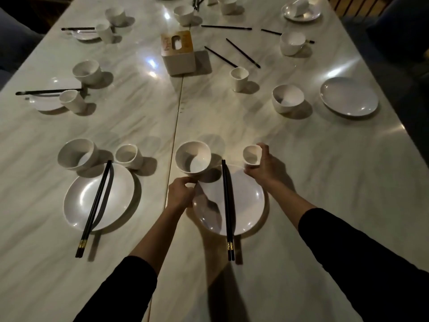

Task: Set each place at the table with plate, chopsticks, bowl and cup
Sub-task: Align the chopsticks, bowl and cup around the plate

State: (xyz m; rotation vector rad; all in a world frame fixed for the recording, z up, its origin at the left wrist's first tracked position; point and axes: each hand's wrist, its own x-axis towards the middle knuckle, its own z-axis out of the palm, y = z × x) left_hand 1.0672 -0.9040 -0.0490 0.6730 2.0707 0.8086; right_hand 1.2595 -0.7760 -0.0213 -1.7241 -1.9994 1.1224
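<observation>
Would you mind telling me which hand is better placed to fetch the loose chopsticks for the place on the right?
Probably the right hand: it is on the cup, on the same side as the loose chopsticks. The left hand sits at the plate's left rim.

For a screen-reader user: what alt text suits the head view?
A person's right hand grips a white cup while the left hand touches a plate bearing black chopsticks, a bowl behind it, on a marble table.
</observation>
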